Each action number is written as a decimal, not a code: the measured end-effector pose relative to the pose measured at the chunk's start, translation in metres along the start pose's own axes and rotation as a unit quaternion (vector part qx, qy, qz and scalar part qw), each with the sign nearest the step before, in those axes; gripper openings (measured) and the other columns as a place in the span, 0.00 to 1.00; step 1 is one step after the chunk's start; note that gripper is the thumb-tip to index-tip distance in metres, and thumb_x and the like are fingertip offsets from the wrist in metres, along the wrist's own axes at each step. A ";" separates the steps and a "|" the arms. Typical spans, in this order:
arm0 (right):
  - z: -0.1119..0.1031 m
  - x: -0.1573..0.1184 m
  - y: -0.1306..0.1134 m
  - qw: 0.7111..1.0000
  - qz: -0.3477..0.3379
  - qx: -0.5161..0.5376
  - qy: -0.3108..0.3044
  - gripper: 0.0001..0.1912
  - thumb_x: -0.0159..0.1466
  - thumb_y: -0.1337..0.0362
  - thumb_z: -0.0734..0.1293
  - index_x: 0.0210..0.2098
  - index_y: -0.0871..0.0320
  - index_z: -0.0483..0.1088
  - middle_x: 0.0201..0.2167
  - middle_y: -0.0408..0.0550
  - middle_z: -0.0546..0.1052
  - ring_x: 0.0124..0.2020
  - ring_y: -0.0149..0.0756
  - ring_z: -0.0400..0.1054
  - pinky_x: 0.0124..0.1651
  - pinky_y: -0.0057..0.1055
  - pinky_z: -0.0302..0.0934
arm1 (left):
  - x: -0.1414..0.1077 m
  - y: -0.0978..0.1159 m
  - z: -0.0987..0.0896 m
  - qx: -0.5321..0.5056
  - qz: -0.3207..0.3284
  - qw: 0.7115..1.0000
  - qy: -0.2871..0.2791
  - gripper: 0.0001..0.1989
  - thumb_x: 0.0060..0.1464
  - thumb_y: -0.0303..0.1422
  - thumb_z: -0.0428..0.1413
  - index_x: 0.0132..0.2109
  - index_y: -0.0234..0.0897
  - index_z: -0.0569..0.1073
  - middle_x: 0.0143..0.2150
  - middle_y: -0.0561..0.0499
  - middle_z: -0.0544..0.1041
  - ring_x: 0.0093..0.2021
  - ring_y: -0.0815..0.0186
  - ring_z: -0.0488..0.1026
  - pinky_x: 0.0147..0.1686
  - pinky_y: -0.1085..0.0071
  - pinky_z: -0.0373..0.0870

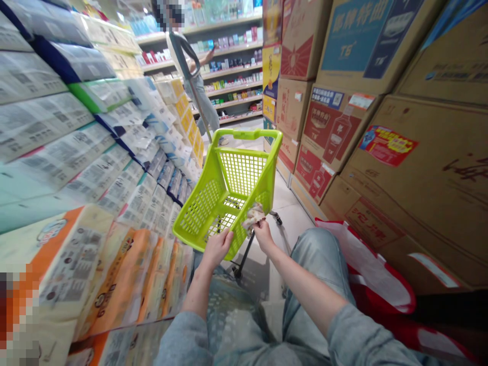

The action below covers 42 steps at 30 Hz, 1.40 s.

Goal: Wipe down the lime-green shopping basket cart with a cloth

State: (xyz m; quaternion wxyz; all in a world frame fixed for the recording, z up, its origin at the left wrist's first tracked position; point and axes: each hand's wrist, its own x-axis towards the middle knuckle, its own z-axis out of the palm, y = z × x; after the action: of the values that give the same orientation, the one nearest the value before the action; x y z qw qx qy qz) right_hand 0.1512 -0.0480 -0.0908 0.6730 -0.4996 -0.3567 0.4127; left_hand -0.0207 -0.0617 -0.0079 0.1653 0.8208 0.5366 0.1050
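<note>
blue sleeves (354,330) lie below hands (263,236), right gripping cloth (253,217).

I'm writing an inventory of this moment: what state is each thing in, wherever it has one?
Green basket: upright, open-topped
Pale wad, cloth or tissue: crumpled, held at the basket's side
Left hand: closed on the basket's near rim
Right hand: closed on the wad
Cardboard boxes: closed, stacked
Plastic-wrapped packs: stacked
Shelves: stocked
</note>
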 end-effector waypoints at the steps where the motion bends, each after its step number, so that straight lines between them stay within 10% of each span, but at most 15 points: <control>1: 0.002 -0.001 -0.002 1.000 -0.003 -0.006 0.001 0.13 0.50 0.63 0.63 0.35 0.58 0.70 0.36 0.48 0.77 0.40 0.39 0.69 0.46 0.34 0.62 | 0.000 0.000 0.000 0.000 0.000 1.000 0.000 0.18 0.63 0.40 0.39 0.41 0.39 0.72 0.31 0.50 0.77 0.34 0.66 0.73 0.32 0.74 0.58; 18: 0.019 -0.007 -0.002 0.996 -0.040 -0.084 0.002 0.11 0.52 0.64 0.61 0.33 0.57 0.71 0.39 0.48 0.76 0.44 0.40 0.67 0.52 0.37 0.59 | -0.001 0.008 -0.003 0.035 -0.004 0.999 0.003 0.18 0.63 0.39 0.39 0.38 0.39 0.71 0.32 0.50 0.77 0.35 0.65 0.74 0.31 0.73 0.56; 31: -0.022 -0.030 0.039 0.998 0.058 -0.036 0.016 0.13 0.48 0.60 0.64 0.32 0.58 0.69 0.31 0.46 0.77 0.33 0.37 0.70 0.40 0.35 0.64 | -0.001 0.007 -0.004 0.018 -0.003 1.000 0.010 0.18 0.62 0.40 0.39 0.37 0.40 0.71 0.32 0.50 0.77 0.36 0.64 0.74 0.32 0.73 0.57; 42: 0.013 -0.008 0.009 0.999 0.030 -0.016 -0.031 0.09 0.49 0.61 0.63 0.29 0.57 0.70 0.31 0.46 0.76 0.35 0.37 0.68 0.44 0.34 0.62 | 0.001 0.008 -0.003 0.024 -0.006 1.000 0.007 0.18 0.62 0.39 0.39 0.38 0.40 0.72 0.32 0.50 0.77 0.35 0.65 0.73 0.31 0.73 0.57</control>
State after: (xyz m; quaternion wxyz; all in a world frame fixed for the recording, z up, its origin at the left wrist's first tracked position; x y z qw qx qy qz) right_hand 0.1342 -0.0493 -0.0968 0.6408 -0.5077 -0.3687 0.4423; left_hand -0.0151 -0.0634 -0.0019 0.1430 0.8207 0.5446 0.0967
